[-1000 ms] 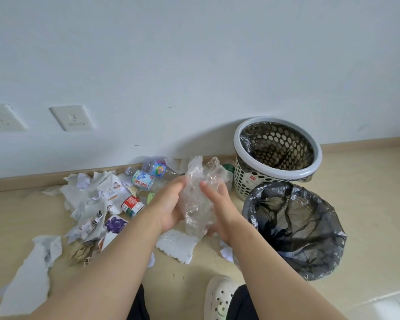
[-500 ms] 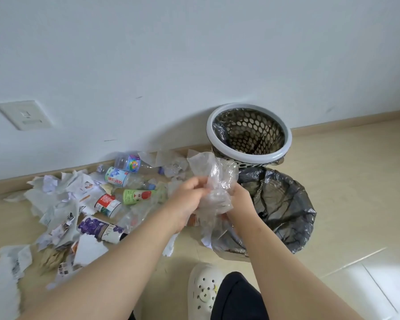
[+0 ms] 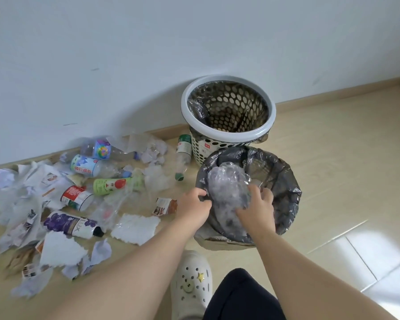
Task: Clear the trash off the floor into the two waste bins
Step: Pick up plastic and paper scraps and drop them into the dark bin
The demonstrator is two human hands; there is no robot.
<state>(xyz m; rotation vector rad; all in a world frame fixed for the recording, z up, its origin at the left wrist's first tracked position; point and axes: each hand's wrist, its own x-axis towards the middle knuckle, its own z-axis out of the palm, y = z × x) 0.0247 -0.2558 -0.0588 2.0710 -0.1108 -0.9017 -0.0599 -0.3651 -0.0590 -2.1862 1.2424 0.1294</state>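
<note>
A crumpled wad of clear plastic (image 3: 226, 190) sits in the mouth of the near bin, whose black liner (image 3: 286, 181) folds over its rim. My left hand (image 3: 193, 205) grips the wad's left edge, right at the liner rim. My right hand (image 3: 258, 210) curls over the wad's right side, inside the bin. Behind stands a white perforated bin (image 3: 271, 116) with a dark liner. More trash lies on the floor to the left: plastic bottles (image 3: 91, 166), a purple bottle (image 3: 72, 224), a paper towel (image 3: 135, 228) and torn paper (image 3: 60, 250).
The wall runs close behind the bins and the trash. My white shoe (image 3: 191, 282) stands just in front of the near bin. A small printed wrapper (image 3: 164, 206) lies beside my left hand. Bare tiled floor stretches to the right.
Both hands have carried the clear plastic from above the trash pile rightward and down into the black-lined bin. The view has swung right with them.
</note>
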